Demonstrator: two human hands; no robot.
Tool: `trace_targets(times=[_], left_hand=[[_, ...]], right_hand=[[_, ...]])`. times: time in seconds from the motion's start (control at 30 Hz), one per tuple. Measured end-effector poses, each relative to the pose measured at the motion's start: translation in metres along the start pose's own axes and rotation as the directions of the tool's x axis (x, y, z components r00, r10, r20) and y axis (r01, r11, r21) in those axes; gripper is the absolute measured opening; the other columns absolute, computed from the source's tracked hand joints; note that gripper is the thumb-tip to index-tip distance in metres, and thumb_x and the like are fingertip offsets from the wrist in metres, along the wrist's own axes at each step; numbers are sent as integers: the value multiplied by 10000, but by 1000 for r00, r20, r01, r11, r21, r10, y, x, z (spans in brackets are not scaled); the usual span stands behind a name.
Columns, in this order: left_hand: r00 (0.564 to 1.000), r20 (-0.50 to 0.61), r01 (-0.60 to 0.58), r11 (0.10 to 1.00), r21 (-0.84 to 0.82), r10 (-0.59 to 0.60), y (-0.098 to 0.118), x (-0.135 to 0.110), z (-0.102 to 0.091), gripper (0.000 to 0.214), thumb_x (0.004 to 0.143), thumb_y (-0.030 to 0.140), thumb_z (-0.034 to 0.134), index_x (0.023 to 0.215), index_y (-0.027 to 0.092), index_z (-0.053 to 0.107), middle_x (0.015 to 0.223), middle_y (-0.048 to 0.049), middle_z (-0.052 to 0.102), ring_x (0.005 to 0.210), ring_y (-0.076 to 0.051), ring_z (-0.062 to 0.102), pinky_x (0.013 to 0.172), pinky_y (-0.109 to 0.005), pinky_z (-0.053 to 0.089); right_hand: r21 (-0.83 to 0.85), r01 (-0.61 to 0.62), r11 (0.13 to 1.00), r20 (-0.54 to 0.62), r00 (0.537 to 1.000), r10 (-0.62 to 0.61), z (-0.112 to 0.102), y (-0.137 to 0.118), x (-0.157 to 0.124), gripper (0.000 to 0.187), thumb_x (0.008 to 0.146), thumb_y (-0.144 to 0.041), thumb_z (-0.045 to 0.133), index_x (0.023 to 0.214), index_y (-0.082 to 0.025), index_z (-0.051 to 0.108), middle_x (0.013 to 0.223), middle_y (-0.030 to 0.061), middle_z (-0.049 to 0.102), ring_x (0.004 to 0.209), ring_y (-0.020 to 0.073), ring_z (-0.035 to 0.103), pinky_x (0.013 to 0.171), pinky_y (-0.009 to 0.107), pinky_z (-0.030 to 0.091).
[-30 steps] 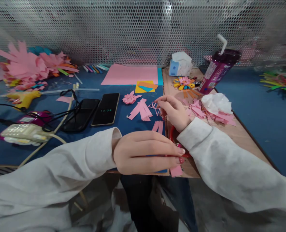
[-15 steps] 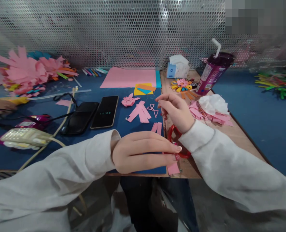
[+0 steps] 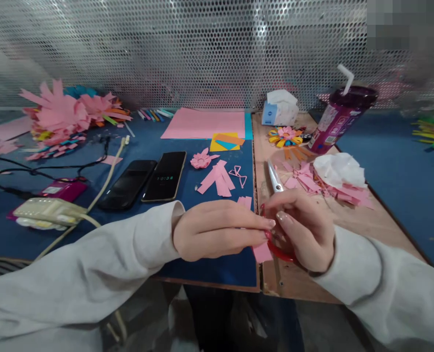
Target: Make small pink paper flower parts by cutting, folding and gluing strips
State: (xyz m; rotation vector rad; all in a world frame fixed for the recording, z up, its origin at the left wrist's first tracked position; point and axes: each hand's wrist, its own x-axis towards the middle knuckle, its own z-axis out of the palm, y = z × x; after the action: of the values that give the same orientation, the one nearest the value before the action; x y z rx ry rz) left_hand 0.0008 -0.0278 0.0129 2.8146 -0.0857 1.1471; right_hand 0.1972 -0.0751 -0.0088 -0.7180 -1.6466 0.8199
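Note:
My left hand [image 3: 220, 231] is closed, its straight fingers pressed together at the tips. A pink paper strip [image 3: 262, 253] hangs below these fingertips, pinched between them. My right hand [image 3: 303, 227] has curled fingers close to the left fingertips. Whatever lies inside its curl, if anything, is hidden. Under the right hand lie scissors [image 3: 275, 178], blades pointing away from me, with part of the red handle showing. Beyond the left hand are pink paper strips [image 3: 219, 180] fanned out, a small pink paper flower [image 3: 202, 159] and thin folded pink loops [image 3: 239, 175].
Two phones [image 3: 164, 177] lie on the left of the blue tabletop, beside a power strip [image 3: 48, 212] with cords. A tilted purple cup [image 3: 336, 120] with a straw, a tissue pack [image 3: 280, 110] and pink scraps with crumpled tissue [image 3: 339, 171] occupy the wooden board. Paper flowers [image 3: 66, 112] pile up far left.
My right hand has come back towards me and down to the left fingertips, uncovering the scissor blades. The view has shifted slightly. A co-worker's hand at the left edge is out of sight.

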Motion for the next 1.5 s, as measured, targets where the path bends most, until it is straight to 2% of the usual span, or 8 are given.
trace_targets(times=[0.1,0.23,0.5,0.67,0.83,1.07,1.27,1.5], left_hand=[[999,-18,-35,998,-54,34,-2,-4,3,210,907,162,470,1035,184,635,1035,-69,699,1052,-138,624,883,-231,560],[999,-34,-25,997,-73,22,0,-6,4,252,895,158,479,1073,232,641,1049,-29,701,1061,-138,619,894,-232,566],[991,-36,-130,991,-23,129,-5,-3,4,212,898,171,475,980,189,670,1063,-63,695,1090,-152,604,904,-232,554],[1000,2,6,999,-47,-6,2,-5,5,290,918,172,414,1084,240,641,1032,-51,702,1024,-150,631,908,-266,550],[999,45,-3,998,-66,6,-1,-5,4,255,911,171,443,1071,206,637,1014,-76,695,975,-154,648,857,-264,567],[999,15,-34,999,-24,34,-6,-6,7,189,892,156,491,1017,139,631,1016,-103,684,973,-147,643,832,-231,567],[999,47,13,1000,6,-14,-4,-4,4,199,911,186,469,1033,159,624,975,-87,691,950,-133,651,813,-220,567],[989,131,54,996,64,-62,2,6,-6,156,882,146,511,987,109,619,956,-110,691,954,-150,652,835,-235,563]], right_hand=[[-4,-2,1000,73,997,2,-4,-2,-3,135,906,-290,426,961,-235,537,648,7,527,482,120,466,416,272,352],[-56,85,995,124,989,-78,-4,-4,-6,111,883,-304,441,932,-233,511,648,17,511,517,141,480,432,290,369],[-72,99,992,123,988,-90,-2,-6,-6,73,862,-258,468,916,-228,507,642,9,516,514,129,476,433,277,372],[-28,-69,997,187,980,73,-5,-12,-1,46,848,-234,495,809,-215,511,629,1,527,514,115,490,421,248,377],[208,-224,952,220,959,178,-5,-5,7,79,826,-238,558,762,-198,536,611,-20,524,496,82,467,416,207,377],[270,-220,937,218,962,163,-8,-2,14,43,789,-145,590,786,-187,585,638,-23,565,512,65,503,423,176,399],[295,-280,914,227,949,218,-8,-6,15,62,797,-141,594,794,-187,553,622,-39,546,452,49,478,384,173,370],[266,-257,929,175,961,215,-8,-4,13,79,799,-165,595,767,-192,529,660,-31,536,454,51,473,383,189,376]])
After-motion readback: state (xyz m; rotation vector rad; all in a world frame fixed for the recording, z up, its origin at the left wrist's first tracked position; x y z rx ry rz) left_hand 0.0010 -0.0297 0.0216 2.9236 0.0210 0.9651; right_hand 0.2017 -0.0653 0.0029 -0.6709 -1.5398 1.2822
